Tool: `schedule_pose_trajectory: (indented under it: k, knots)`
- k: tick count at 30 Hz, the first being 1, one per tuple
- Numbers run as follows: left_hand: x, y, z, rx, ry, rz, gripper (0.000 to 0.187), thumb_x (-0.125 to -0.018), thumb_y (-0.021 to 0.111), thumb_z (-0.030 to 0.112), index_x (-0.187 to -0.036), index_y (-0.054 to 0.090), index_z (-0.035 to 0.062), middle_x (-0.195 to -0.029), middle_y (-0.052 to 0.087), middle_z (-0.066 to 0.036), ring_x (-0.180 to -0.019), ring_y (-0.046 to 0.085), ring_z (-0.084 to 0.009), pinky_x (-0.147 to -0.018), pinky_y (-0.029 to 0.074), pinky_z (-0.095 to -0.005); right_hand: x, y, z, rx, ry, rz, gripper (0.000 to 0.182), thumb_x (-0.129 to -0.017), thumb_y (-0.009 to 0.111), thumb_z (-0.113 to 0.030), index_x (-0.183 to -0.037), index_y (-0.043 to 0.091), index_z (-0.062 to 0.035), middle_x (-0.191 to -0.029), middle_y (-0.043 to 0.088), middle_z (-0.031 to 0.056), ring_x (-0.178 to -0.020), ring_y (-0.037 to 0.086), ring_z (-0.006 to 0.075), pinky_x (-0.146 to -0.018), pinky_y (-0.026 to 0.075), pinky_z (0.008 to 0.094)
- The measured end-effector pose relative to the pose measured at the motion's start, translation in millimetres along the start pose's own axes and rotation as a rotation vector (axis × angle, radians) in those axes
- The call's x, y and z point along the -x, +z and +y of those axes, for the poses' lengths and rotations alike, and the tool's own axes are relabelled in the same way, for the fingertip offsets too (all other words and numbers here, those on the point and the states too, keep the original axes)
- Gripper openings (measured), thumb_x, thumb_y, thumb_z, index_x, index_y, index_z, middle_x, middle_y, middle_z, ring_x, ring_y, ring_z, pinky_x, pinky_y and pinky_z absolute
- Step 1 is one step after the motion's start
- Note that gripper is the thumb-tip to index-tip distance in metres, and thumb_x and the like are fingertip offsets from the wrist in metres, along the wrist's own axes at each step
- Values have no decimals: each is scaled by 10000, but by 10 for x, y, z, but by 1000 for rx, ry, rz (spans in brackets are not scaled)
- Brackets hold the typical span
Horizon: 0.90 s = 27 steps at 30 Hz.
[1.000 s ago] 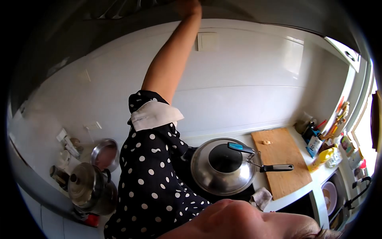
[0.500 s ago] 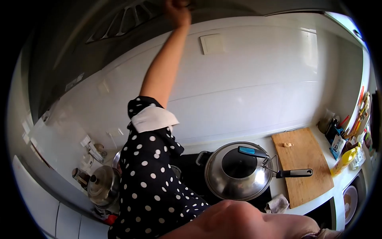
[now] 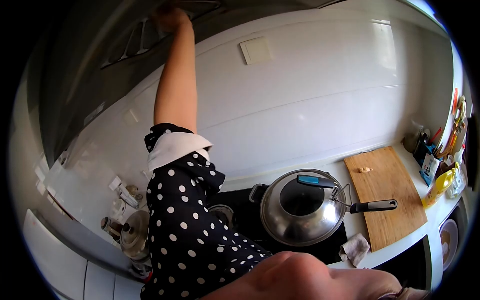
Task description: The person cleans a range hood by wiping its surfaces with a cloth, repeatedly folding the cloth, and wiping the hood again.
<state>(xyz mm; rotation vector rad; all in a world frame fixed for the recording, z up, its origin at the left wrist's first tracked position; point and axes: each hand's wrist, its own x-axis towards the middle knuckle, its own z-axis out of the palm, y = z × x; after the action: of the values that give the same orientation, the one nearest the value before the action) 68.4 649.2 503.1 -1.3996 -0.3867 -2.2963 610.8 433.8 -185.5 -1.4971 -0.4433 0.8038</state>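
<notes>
My left hand [image 3: 172,19] is raised high against the dark underside of the range hood [image 3: 75,55], beside its slotted openings [image 3: 135,42]. Shadow and blur hide the fingers, so I cannot make out their shape or anything held. The arm below wears a black polka-dot sleeve [image 3: 185,215] with a white cuff. My right hand is out of view. Below, a steel wok [image 3: 370,206] with a black handle sits on the black cooktop [image 3: 245,225]. Its domed lid [image 3: 280,227] has a dark centre and a blue-and-black handle.
Right of the wok lies a wooden cutting board [image 3: 392,200] with a small pale piece [image 3: 365,170] on it. A grey cloth [image 3: 355,249] rests at the counter edge. Further right stand a yellow bottle [image 3: 440,187] and utensils. A lidded pot [image 3: 134,235] is at left.
My left hand and forearm have moved left along the hood, towards the slotted openings. The view has shifted slightly. Wok, lid and cutting board stay in place.
</notes>
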Motion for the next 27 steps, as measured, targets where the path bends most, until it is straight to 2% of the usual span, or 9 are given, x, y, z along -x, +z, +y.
schedule_pose_trajectory:
  k: [2,5,6,9,10,16,19,25,27]
  knots:
    - [72,126,280,-23,-82,165,307,-775,560,25,-1054,448,-36,-984,559,-134,-851,564,-232,-730,522,-320,20,-27,-39,-17,41,-4,214,-870,467,-77,-1002,572,54,-910,614,119,-779,590,184,-670,487,264]
    - [443,332,292,-671,399,172,189,-759,573,59,-918,528,-33,-859,580,-176,-780,555,-294,-698,442,-373,57,-22,-44,-43,120,25,217,-876,464,-82,-1013,571,46,-916,613,112,-782,583,173,-668,476,253]
    - [669,380,351,-588,456,56,189,-770,558,72,-925,503,-21,-846,543,-161,-768,529,-262,-704,428,-360,37,-26,9,-65,102,14,217,-878,462,-85,-1015,571,44,-916,613,108,-776,580,169,-664,472,252]
    - [237,-34,139,-696,329,35,332,-792,514,-11,-1105,426,-75,-1044,547,-141,-874,562,-223,-733,519,-300,26,-57,66,-75,91,-6,218,-883,459,-89,-1020,571,38,-918,613,100,-767,574,160,-662,464,248]
    - [294,72,532,-259,15,122,390,-793,531,-5,-1159,409,-67,-1063,544,-155,-904,556,-210,-779,487,-292,88,-8,-114,-50,113,-3,218,-884,458,-89,-1021,571,38,-920,613,99,-770,575,159,-665,463,248]
    - [532,377,549,-470,259,111,197,-786,551,89,-946,487,-5,-862,508,-134,-765,500,-237,-715,415,-359,85,102,-140,-49,75,-32,226,-881,452,-87,-1021,566,49,-923,612,113,-803,581,182,-711,470,271]
    - [749,294,271,-596,321,-128,243,-792,575,123,-981,498,-7,-898,544,-147,-792,523,-241,-731,420,-357,35,63,-171,-32,39,-40,231,-879,448,-86,-1020,563,56,-924,611,122,-823,584,196,-739,474,285]
    - [1,165,286,-315,332,224,265,-777,616,114,-987,504,-2,-890,559,-142,-794,545,-233,-750,439,-331,65,-57,-196,-40,125,16,207,-873,453,-85,-990,585,25,-882,617,71,-755,568,143,-660,453,246]
    - [442,429,531,-588,205,241,292,-767,615,84,-1021,511,-14,-919,578,-167,-812,566,-250,-750,449,-350,85,-85,-187,-40,127,19,207,-873,455,-86,-990,585,24,-880,617,70,-751,567,141,-655,451,243]
